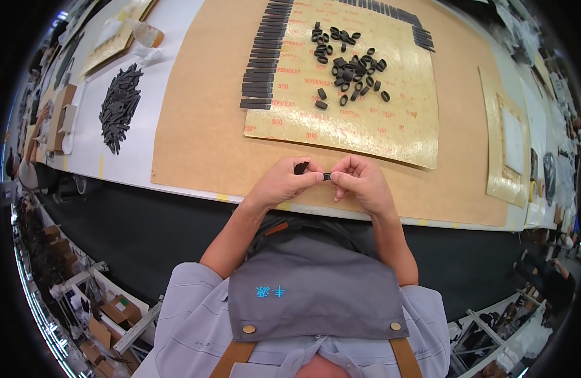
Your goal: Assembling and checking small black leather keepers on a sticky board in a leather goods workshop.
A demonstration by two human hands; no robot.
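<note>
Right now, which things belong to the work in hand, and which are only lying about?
Belonging, it seems:
small black piece between left hand and right hand
dark pieces inside the left hand
black rings on the glossy gold sheet
flat black strips edging that sheet
pile of black strips, left

Probably lying about:
brown cardboard box, far left
gold board with white rectangle, right

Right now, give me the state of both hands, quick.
Left hand: closed, holding black strips, pinching a small black piece.
Right hand: closed, pinching that same piece.
</note>
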